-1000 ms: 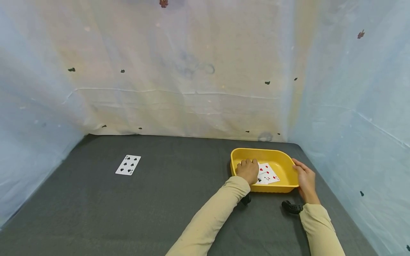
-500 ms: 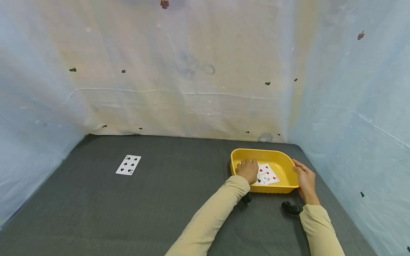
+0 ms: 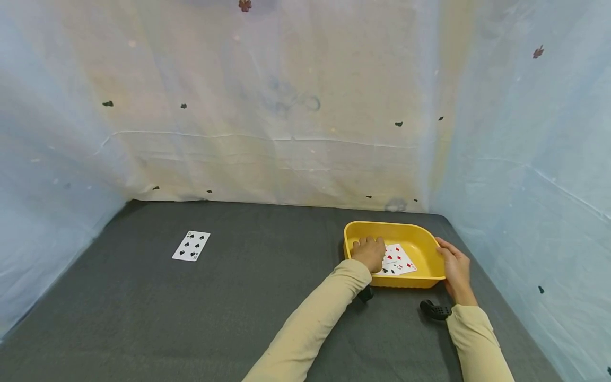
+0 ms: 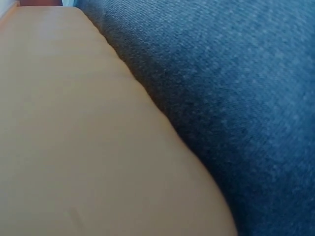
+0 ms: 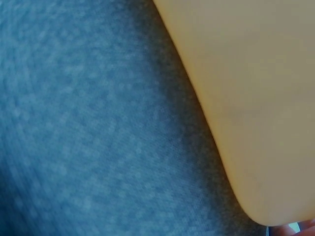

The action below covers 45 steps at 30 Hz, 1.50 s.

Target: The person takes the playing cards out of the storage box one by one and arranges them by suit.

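Observation:
In the head view, a yellow tray [image 3: 408, 281] sits at the right of the dark cloth-covered table. Playing cards [image 3: 400, 259] with red diamonds and black clubs overlap on its floor. My left hand [image 3: 368, 254] reaches into the tray's left side, its back upward and partly over the cards; I cannot tell whether its hidden fingertips pinch one. At the tray's right end, my right hand [image 3: 455, 267] grips the rim, thumb over the edge. Each wrist view is mostly the tray's outer wall [image 4: 88, 128] and cloth; fingers [image 5: 283, 230] peek in at the right wrist view's bottom corner.
Far to the left lies a single six of spades [image 3: 191, 246], face up on the dark cloth [image 3: 191, 318]. Pale plastic sheeting [image 3: 286, 106] hangs behind the table and along both sides. A black wrist device [image 3: 434, 310] sits at my right wrist.
My left hand and forearm have shifted very slightly to the left inside the tray. The right hand, the tray and the six of spades stay where they were.

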### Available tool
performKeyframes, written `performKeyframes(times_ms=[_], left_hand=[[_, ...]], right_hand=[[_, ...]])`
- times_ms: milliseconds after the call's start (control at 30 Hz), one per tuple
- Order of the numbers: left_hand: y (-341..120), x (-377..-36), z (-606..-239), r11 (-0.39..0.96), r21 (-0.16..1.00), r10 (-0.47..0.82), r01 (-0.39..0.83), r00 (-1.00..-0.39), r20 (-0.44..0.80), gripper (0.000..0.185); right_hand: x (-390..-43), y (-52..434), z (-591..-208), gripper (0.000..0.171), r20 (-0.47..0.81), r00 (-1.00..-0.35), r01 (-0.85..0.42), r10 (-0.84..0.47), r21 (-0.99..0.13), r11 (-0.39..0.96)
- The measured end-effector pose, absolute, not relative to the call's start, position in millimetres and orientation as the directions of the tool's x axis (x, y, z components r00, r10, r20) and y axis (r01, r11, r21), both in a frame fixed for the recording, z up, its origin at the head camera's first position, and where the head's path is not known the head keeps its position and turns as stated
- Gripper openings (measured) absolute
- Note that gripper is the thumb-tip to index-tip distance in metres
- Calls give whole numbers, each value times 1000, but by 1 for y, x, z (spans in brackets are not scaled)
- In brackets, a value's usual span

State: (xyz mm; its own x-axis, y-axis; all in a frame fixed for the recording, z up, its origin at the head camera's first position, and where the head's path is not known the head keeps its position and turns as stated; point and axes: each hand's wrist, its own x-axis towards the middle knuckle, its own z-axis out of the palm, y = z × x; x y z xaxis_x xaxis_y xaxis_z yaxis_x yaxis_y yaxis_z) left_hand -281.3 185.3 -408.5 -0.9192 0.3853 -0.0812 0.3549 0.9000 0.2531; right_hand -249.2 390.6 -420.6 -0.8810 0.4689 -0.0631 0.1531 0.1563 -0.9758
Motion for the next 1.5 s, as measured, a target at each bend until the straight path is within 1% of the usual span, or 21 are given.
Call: performKeyframes(times_ms=[300,567,700,900,1133,1400,1500], left_hand=[[184,-280,-401,913,244,375,327,-909,-183,40],[183,-280,-400,911,274,367,309,-910,-193,41],[183,-279,-400,902,274,386,334,-908,-161,42],[185,-281,-404,881,250,429,402,-901,-64,41],[186,-284,-407,884,193,430,426,-902,24,44],[180,-282,-399,879,135,450,457,-890,80,29],[177,-282,-394,878,115,459,465,-885,81,30]], right_hand=[[-249,390,-421,44,-44,-886,136,462,-976,168],[-249,388,-421,43,-50,-881,140,471,-977,158],[-248,388,-419,43,-48,-881,149,470,-972,180],[-247,388,-419,43,-51,-883,142,467,-976,162],[-248,390,-420,44,-46,-884,135,465,-978,159],[-247,391,-420,43,-44,-887,111,461,-987,119],[-247,390,-419,44,-32,-889,109,458,-984,143]])
